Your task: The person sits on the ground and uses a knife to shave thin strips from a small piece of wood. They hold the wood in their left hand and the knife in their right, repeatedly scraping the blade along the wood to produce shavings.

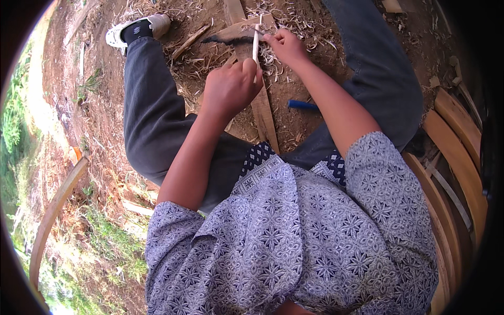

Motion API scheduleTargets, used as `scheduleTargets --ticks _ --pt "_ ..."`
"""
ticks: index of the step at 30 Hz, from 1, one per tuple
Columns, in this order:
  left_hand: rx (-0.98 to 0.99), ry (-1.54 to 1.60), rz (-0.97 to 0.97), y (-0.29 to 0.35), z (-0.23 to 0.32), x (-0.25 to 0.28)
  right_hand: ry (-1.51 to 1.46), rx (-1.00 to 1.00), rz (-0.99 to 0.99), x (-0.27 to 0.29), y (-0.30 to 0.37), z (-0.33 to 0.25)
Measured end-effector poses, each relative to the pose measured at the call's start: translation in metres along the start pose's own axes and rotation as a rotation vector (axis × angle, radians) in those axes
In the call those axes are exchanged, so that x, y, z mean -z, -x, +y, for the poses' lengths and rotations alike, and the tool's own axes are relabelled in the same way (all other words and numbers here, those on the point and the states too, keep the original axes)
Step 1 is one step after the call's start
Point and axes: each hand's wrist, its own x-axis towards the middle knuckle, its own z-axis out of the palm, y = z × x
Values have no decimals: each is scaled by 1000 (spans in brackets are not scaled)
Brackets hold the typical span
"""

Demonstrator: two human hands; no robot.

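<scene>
My left hand (231, 86) is closed around the lower end of a slim, pale wooden stick (256, 46), which points away from me. Across the stick's far part, my right hand (286, 47) is closed on a small thin blade (256, 30); its handle is hidden in my fingers. Beneath the stick lies a flat wooden board (266, 22), with a dark, charred-looking edge on its left. A long wooden plank (265, 118) runs from under it toward me, between my legs. Pale curled shavings surround the work.
A blue rod-like object (302, 105) lies on the dirt beneath my right forearm. Several curved-looking wooden planks (457, 157) are at the right. A wooden beam (55, 215) stands at the left, near grass. My shoe (136, 29) is at the far left.
</scene>
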Motion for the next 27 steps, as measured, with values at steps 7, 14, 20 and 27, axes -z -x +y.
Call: scheduleTargets --ticks 7,14,20,27 --pt "115 51 -5 -1 -6 11 -57 -41 -5 15 9 2" --pt "100 63 7 3 -9 4 -120 7 -110 24 59 -43" --pt "100 39 -15 2 -5 2 -85 80 -37 5 19 -21" --pt "101 61 -2 -1 -5 7 -11 -19 126 5 -26 19"
